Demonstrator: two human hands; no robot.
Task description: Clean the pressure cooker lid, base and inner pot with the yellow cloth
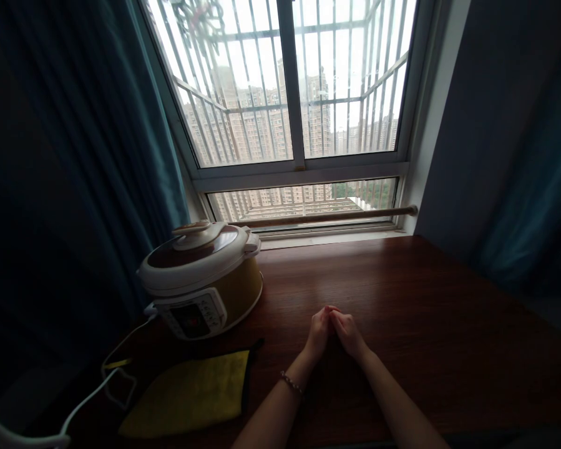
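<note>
My left hand (318, 330) and my right hand (348, 333) rest close together on the dark brown wooden table (415, 330). Their fingers are curled and meet at the tips, and no object shows in either one. A beaded bracelet (291, 383) circles my left wrist. To the left stands a white and gold electric pressure cooker (236, 290) with its lid on and a control panel in front. Nearer me, left of my forearm, a yellow cloth (191, 393) with a dark edge lies flat.
A white power cord (90, 394) runs from the cooker to the lower left. Beyond the table is a barred window (299, 165) with a rail (331, 218) across its bottom. Blue curtains (135, 143) hang at the left and the far right.
</note>
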